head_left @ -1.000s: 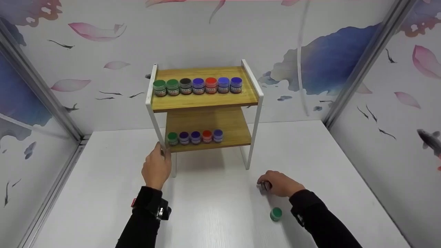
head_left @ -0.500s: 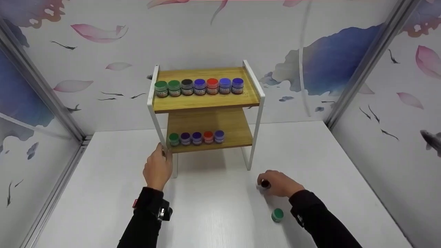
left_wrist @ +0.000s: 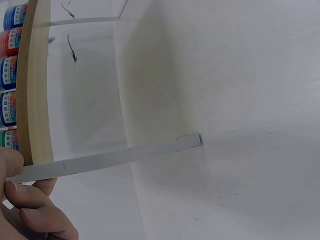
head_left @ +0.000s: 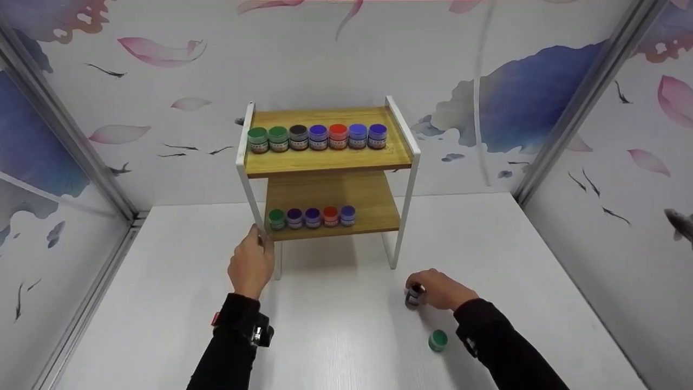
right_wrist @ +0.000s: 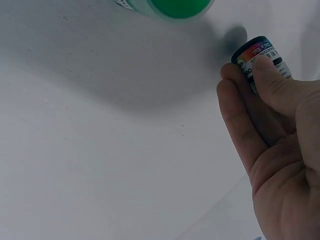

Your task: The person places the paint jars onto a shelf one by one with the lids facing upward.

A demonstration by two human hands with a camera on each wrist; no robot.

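In the head view my left hand [head_left: 252, 265] grips the left front leg of a small two-tier shelf [head_left: 325, 161]. The left wrist view shows the fingers [left_wrist: 45, 217] wrapped about that white leg [left_wrist: 115, 159], just by the lower board. My right hand [head_left: 441, 288] pinches a small dark paint jar [head_left: 414, 297] over the white table, right of the shelf. Thumb and fingers hold the jar [right_wrist: 254, 55] by its labelled side in the right wrist view. Nearer to me, a green-lidded paint jar [head_left: 438, 340] sits on the table.
A row of paint jars [head_left: 318, 137] in green, black, blue and red lines the upper board. Several more jars [head_left: 312, 218] stand on the lower board, towards its left. Patterned walls [head_left: 335, 59] enclose the white table [head_left: 346, 330] at the back and sides.
The dark jar has turned in my right fingers, so its side shows more in the head view. My left hand keeps its grip on the leg. The head view has shifted slightly.
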